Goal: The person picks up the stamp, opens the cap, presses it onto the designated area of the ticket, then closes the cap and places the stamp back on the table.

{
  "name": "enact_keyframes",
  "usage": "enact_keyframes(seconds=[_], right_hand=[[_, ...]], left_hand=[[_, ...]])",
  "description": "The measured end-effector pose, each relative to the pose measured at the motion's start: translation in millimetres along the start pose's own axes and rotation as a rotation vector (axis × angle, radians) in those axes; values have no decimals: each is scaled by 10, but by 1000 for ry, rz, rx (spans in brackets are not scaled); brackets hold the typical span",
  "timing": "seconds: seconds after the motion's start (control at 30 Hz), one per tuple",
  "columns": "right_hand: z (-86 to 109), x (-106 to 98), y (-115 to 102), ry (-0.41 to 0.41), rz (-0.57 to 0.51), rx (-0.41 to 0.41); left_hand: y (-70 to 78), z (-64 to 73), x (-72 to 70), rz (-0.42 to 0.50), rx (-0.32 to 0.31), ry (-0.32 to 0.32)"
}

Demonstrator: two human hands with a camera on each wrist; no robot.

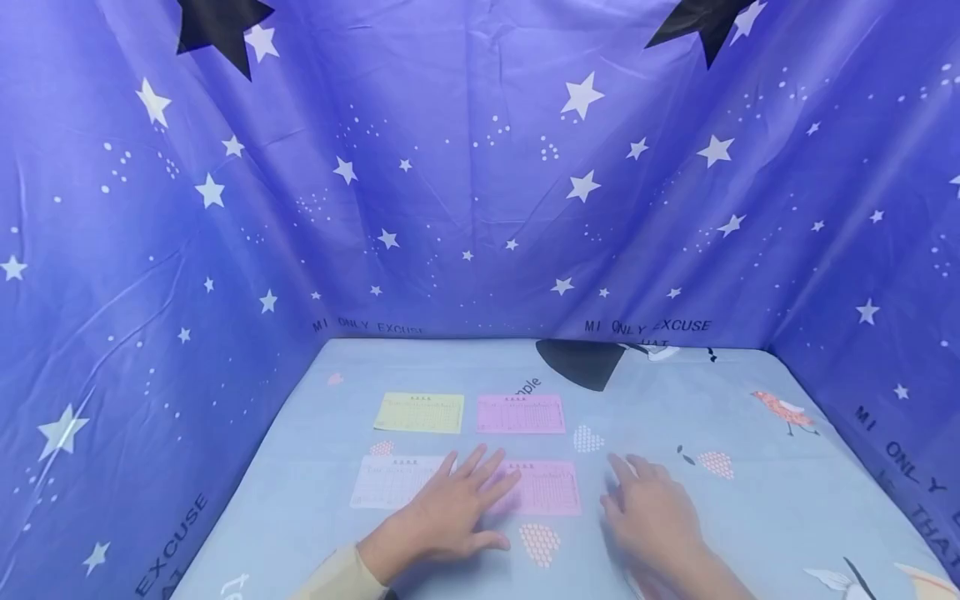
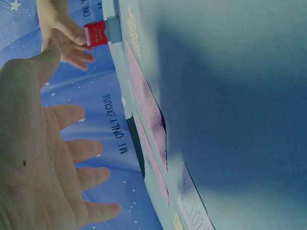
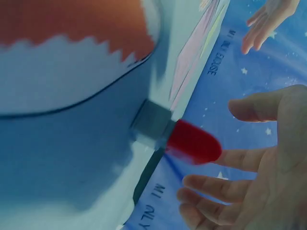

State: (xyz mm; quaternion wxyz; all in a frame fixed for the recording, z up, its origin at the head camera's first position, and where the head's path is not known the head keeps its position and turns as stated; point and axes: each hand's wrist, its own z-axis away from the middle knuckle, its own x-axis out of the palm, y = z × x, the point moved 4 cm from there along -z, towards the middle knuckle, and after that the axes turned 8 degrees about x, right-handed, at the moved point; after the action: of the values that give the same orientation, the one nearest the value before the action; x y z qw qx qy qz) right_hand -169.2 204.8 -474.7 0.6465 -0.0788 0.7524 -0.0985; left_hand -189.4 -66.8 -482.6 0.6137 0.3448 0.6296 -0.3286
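Observation:
My left hand (image 1: 457, 508) is held over the cloth with fingers spread, across the white slip (image 1: 386, 483) and the lower pink slip (image 1: 551, 487). Its palm and separated fingers show in the left wrist view, holding nothing. To the right, my right hand (image 1: 652, 508) has loosely bent fingers, thumb apart from them. Near its fingertips stands a small red block with a clear grey lower end (image 3: 194, 141), resembling a stamp. It is blurred in the right wrist view and hidden by the hand in the head view. I cannot tell whether a fingertip touches it.
Behind the front slips lie a yellow slip (image 1: 420, 413) and another pink slip (image 1: 521, 413), both printed with tables. A light blue patterned cloth (image 1: 675, 408) covers the table. Blue star-printed curtains (image 1: 465, 183) enclose it at the back and both sides.

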Motion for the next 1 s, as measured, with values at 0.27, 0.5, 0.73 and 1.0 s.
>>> enact_keyframes(seconds=[0.27,0.5,0.73,1.0], right_hand=[[8,-23,144,-28,-8,70],[13,2,207,-100,0,137],[38,15,184,-129,-57,153],[30,54,233,-71,-117,130]], left_hand=[[23,22,-9,38,-20,7],[47,43,35,55,-27,18],[97,72,102,48,-25,20],[263,-15,127,134,-34,93]])
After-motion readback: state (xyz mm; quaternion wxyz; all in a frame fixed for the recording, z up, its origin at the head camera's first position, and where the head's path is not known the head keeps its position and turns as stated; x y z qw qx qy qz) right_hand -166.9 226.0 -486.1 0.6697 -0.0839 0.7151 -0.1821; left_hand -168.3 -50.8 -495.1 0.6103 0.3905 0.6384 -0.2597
